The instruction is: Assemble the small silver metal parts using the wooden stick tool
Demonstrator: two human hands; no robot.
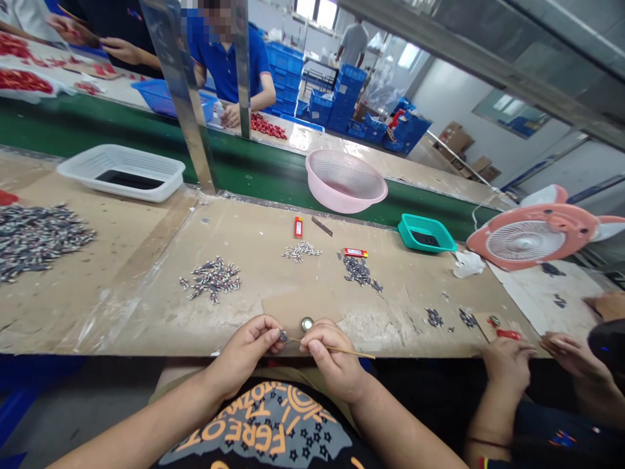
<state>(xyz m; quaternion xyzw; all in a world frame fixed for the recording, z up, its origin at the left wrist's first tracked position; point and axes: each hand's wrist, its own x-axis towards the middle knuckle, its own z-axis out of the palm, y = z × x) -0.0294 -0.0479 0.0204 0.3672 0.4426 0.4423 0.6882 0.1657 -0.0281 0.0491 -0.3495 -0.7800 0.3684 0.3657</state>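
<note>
At the table's front edge, my left hand (251, 345) pinches a small dark grey piece (283, 335) between thumb and fingers. My right hand (336, 359) is closed around a thin wooden stick (355, 353), whose tip points at that piece; whether they touch is too small to tell. Just beyond my fingers lies a metal bottle cap (306, 323) with something pale inside, on a flat cardboard sheet (288, 303). Farther off are a pile of grey-and-white pieces (215, 278), a small pile of pale pieces (301, 251) and a pile of dark grey pieces (358, 270).
Two small red boxes (298, 227) and a flat metal strip (322, 226) lie behind the piles. A pink basin (344, 185), teal tray (426, 233) and white tray (122, 170) stand along the back. At right are a pink fan (532, 234) and a co-worker's hands (508, 361).
</note>
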